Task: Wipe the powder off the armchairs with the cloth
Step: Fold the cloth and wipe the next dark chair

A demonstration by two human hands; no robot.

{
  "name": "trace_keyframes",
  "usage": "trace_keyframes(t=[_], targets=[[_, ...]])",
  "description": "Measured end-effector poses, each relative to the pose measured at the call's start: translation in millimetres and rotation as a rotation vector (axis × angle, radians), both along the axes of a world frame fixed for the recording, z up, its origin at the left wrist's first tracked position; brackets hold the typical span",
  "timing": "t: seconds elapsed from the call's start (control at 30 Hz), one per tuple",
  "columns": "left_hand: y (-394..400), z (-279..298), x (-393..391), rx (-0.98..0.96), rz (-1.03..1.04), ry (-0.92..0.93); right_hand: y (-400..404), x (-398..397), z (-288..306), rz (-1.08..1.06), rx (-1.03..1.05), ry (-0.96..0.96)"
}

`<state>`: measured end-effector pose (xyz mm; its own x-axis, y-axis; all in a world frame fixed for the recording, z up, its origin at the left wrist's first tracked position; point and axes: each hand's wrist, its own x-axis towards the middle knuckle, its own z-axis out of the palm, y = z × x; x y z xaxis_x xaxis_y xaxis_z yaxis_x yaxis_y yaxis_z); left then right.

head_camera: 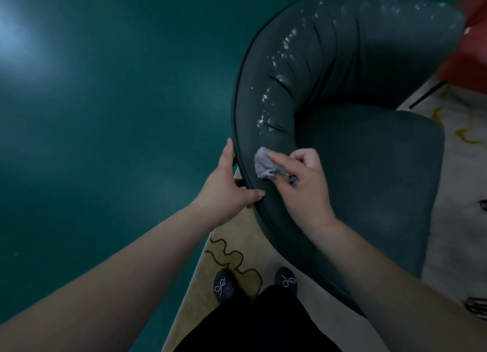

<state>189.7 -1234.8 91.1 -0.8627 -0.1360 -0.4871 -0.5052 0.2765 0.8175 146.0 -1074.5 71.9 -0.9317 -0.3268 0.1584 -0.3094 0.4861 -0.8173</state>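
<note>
while the right hand [303, 183] keeps its fingers curled round the bunched grey cloth [268, 164] and presses it on the near end of the armchair [369, 167] backrest, the left hand [229, 185] steadies the rim, thumb hooked over the piping, the other fingers hidden behind. the cloth looks light, soft and limp, so i judge it works best wadded in the palm as it is now. the upholstery looks padded and yielding, the chair heavy enough to need only bracing. white powder [284, 43] lies in patches along the backrest top beyond the cloth. no brand, label or writing can be read anywhere.
</note>
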Motion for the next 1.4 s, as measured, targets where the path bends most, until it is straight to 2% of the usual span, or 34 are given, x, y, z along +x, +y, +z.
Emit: trace_keyframes(t=[0.07, 0.17, 0.27, 0.37, 0.5, 0.57, 0.67, 0.73, 0.83, 0.9, 0.97, 1.1, 1.2, 1.3, 1.4], targets=[[-5, 0, -6, 0.002, 0.013, 0.017, -12, -25, -1, -0.006, 0.052, 0.043], [-13, 1, -18, -0.002, 0.028, 0.039, -23, -56, -4, -0.085, -0.009, -0.058], [-20, 4, -30, -0.016, 0.015, 0.044, -16, -44, -9, -0.133, -0.042, -0.085], [-25, 8, -42, -0.038, -0.011, 0.059, -16, -33, -7, -0.086, -0.05, -0.024], [-30, 12, -55, -0.092, -0.04, 0.053, -37, -80, -4, -0.012, 0.018, 0.08], [-31, 14, -62, -0.103, -0.024, 0.046, -36, -93, -9, -0.08, -0.029, 0.019], [-31, 17, -74, -0.106, -0.024, 0.017, -15, -69, -16, -0.203, -0.103, -0.125], [-31, 17, -80, -0.105, -0.044, 0.0, -9, -51, -16, -0.153, -0.152, -0.162], [-29, 16, -82, -0.128, -0.066, -0.02, -22, -68, -11, -0.083, -0.14, -0.076], [-28, 15, -82, -0.151, -0.064, -0.018, -33, -96, -12, -0.105, -0.127, -0.053], [-27, 15, -82, -0.153, -0.066, -0.02, -32, -107, -13, -0.15, -0.15, -0.117], [-27, 16, -82, -0.172, -0.074, -0.021, -20, -63, -11, -0.093, -0.198, -0.169], [-27, 16, -81, -0.172, -0.072, -0.011, -26, -66, -8, -0.025, -0.17, -0.103], [-27, 13, -81, -0.172, -0.074, -0.005, -41, -100, -9, -0.09, -0.174, -0.081], [-28, 11, -80, -0.142, -0.054, -0.003, -40, -100, -11, -0.232, -0.243, -0.189]])
